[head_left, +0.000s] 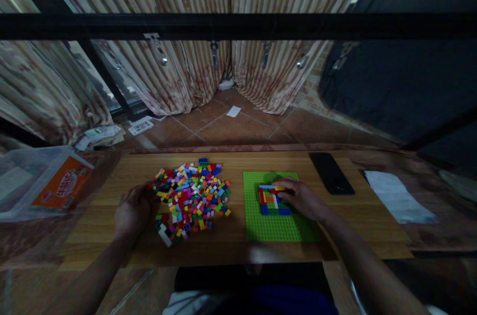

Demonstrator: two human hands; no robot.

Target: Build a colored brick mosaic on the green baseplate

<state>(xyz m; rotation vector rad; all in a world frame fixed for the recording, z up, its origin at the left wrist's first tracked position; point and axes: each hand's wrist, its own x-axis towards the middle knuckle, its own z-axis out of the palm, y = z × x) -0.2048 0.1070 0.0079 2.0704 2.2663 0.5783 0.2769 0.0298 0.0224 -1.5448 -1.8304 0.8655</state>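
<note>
Right hand (302, 199) on brick block (273, 200)

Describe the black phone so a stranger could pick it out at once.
Start at the wooden table, then the green studded baseplate under the right hand. Just right of it, near the far edge, lies the flat black rectangular phone, darker and glossier than the white paper beyond.

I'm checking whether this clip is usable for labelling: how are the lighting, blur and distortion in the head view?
Head view: dim, with a wide-angle bend at the edges; the table corners and the plastic box at left are smeared; the brick pile, the green baseplate, the left hand and the right hand at centre are sharper; the phone shows faint glare.
</note>
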